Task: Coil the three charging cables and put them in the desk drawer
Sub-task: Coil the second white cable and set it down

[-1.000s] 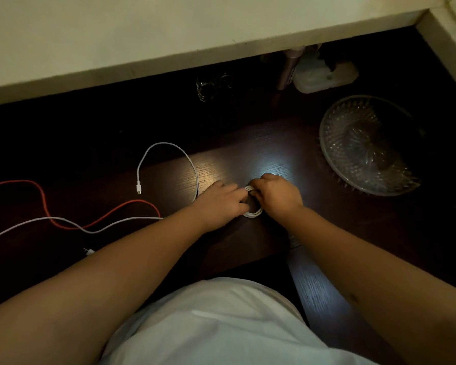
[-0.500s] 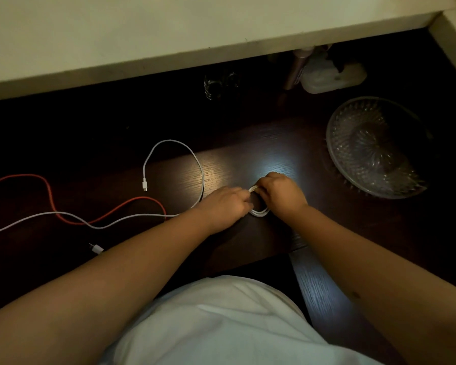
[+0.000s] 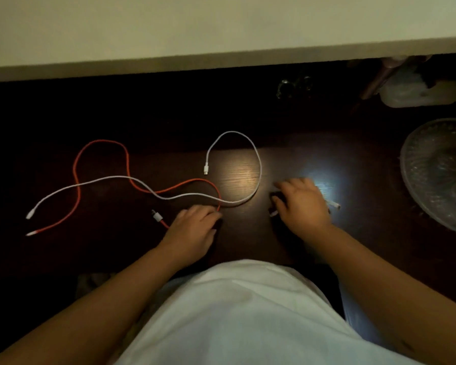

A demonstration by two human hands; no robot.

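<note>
Left hand (image 3: 192,227) flat and loose on red cable (image 3: 75,175), right hand (image 3: 302,204) covering small white coil (image 3: 333,205), grip unclear, long white cable (image 3: 258,164) uncoiled on desk (image 3: 142,122)

2 white cables (image 3: 237,148) (image 3: 333,205), 1 orange cable (image 3: 77,180), 1 glass dish (image 3: 437,169), 2 hands (image 3: 195,227) (image 3: 302,204).

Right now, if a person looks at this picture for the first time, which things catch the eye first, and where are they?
The orange cable stands out first, looping loosely over the dark desk at the left, with a long white cable crossing it and arching toward the middle. Next comes the bright light patch at the centre, where the right hand covers a small white cable; the left hand rests by the orange cable's plug. A cut-glass dish glints at the right edge.
</note>
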